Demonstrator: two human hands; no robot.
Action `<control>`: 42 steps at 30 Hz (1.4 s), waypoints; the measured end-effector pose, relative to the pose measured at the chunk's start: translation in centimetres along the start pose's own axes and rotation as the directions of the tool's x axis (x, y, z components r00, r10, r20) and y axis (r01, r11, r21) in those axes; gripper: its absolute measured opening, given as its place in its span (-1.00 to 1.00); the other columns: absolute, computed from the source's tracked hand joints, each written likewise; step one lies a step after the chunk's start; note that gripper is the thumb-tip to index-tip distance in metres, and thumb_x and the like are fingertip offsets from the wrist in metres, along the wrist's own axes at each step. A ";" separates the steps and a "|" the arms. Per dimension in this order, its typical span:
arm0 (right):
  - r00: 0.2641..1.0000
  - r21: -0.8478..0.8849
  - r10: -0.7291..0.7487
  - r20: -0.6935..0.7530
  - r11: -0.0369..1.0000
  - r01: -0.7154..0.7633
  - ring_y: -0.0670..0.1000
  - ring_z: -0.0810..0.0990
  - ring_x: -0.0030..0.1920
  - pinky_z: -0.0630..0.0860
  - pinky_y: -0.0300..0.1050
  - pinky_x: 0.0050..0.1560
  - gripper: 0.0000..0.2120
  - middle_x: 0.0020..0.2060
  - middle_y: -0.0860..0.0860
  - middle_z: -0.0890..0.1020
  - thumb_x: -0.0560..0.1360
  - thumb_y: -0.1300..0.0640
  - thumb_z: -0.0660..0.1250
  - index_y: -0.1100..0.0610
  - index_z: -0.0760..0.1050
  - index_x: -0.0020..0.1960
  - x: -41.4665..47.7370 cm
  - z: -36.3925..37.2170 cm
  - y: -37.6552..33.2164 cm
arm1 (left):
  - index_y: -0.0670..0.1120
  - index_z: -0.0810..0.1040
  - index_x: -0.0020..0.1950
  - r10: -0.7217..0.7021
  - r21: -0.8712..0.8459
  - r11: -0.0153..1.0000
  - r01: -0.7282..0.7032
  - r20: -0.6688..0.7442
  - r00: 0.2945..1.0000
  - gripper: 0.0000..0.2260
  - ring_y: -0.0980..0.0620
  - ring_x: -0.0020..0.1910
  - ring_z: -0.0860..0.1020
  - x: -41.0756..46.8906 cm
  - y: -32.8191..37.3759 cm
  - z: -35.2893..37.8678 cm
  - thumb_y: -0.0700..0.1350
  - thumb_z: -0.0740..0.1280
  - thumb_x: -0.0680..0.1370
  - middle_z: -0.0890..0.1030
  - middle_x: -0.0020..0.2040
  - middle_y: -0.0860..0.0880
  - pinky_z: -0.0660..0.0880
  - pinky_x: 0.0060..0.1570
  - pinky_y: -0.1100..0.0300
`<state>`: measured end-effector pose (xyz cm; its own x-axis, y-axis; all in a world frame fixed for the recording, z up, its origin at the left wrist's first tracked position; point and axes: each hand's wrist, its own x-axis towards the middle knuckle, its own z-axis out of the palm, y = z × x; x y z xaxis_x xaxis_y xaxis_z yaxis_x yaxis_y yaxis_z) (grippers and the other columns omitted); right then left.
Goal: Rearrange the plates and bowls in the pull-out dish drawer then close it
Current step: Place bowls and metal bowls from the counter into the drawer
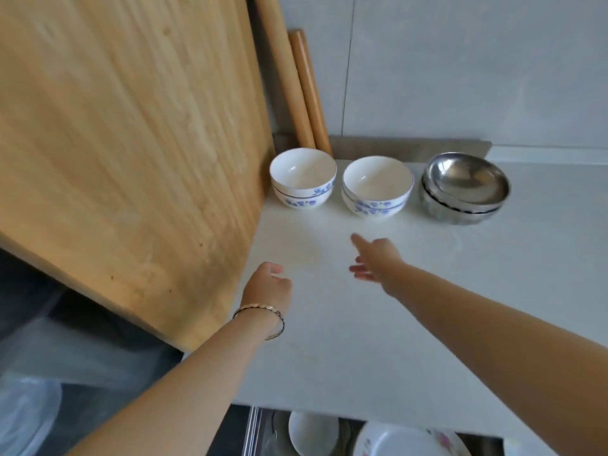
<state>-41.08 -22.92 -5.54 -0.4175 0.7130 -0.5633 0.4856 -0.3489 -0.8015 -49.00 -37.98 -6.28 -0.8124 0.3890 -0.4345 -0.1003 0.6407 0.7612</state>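
Both hands empty over the table [427,324], left hand [268,284] fingers loosely curled, right hand [375,260] fingers spread, white bowls [302,179], steel bowls [465,189] along far edge, drawer [378,436] open below near edge

You see one head-worn view — looking steeply down and forward, close over the white counter [378,324], far wall beyond.

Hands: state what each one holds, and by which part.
Nothing is held. The left hand and right hand are both empty, reaching over the countertop toward the bowls.
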 end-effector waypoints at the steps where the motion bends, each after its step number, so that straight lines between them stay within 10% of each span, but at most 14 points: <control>1: 0.998 0.108 0.044 -0.041 0.993 -0.039 0.04 0.53 -0.37 0.55 -0.09 -0.24 -0.50 -0.06 0.14 0.51 0.56 -0.02 0.22 0.29 0.29 0.36 1.3 0.0 -1.1 | -0.12 0.46 0.22 0.003 0.007 1.000 -0.003 0.008 1.000 -0.72 -0.15 0.08 0.60 0.7 0.0 0.2 -0.26 0.14 0.54 0.50 -0.01 -0.05 0.51 0.07 0.06; 6: 0.986 0.398 0.116 -0.118 0.915 -0.060 0.18 0.57 0.11 0.60 -0.09 -0.06 -0.53 0.38 0.13 0.36 0.58 -0.07 0.15 0.11 0.25 0.43 5.6 -1.4 -4.2 | -0.11 0.45 0.24 0.041 0.069 0.997 -0.045 0.060 0.997 -0.70 -0.14 0.07 0.61 2.3 -0.4 1.0 -0.26 0.12 0.54 0.53 0.06 -0.08 0.44 -0.08 0.17; 20: 0.998 0.629 0.044 -0.054 0.778 0.000 0.28 0.49 0.27 0.48 0.14 0.24 -0.71 0.30 0.24 0.39 0.59 0.30 0.09 0.26 0.27 0.30 6.9 -2.8 -3.8 | -0.12 0.48 0.21 0.068 0.091 0.993 -0.081 0.135 0.988 -0.73 -0.13 0.06 0.61 1.9 -0.3 3.3 -0.25 0.15 0.55 0.56 0.11 -0.12 0.56 0.08 0.02; 27: 0.994 0.503 0.113 -0.007 0.859 -0.094 0.37 0.56 0.11 0.64 0.12 -0.10 -0.91 -0.14 0.28 0.44 0.50 0.39 0.07 0.33 0.34 -0.09 1.6 -7.5 1.0 | -0.21 0.43 0.29 -0.058 -0.189 0.978 0.091 0.174 0.983 -0.71 -0.03 -0.31 0.52 -0.5 2.3 4.6 -0.30 0.21 0.56 0.53 -0.14 -0.13 0.50 -0.22 0.08; 31: 0.980 0.414 0.165 0.113 0.888 -0.197 0.31 0.56 -0.12 0.60 0.05 -0.33 -0.91 -0.06 0.33 0.44 0.51 0.37 0.10 0.31 0.31 -0.17 -3.4 -11.9 4.9 | -0.07 0.31 0.39 -0.085 -0.268 0.946 0.184 0.342 0.936 -0.60 -0.11 -0.22 0.56 -4.5 4.4 5.8 -0.06 0.27 0.57 0.44 0.11 -0.14 0.51 -0.21 0.09; 42: 0.960 -0.109 0.141 0.242 0.987 -0.117 -0.03 0.64 -0.42 0.67 -0.13 -0.20 -0.66 -0.33 0.05 0.64 0.49 0.33 0.19 0.01 0.43 0.18 -17.1 -25.1 15.5 | 0.05 0.30 0.20 -0.125 0.025 0.991 0.133 0.537 0.834 -0.63 -0.21 -0.30 0.64 -20.2 -0.1 12.3 -0.37 0.17 0.53 0.61 -0.19 -0.18 0.65 -0.38 0.07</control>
<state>-7.20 -25.24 -3.28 -0.5181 0.4885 -0.7021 0.6117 -0.3621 -0.7033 -25.50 -37.75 -3.52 -0.3567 0.5996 -0.7164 -0.1926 0.7032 0.6844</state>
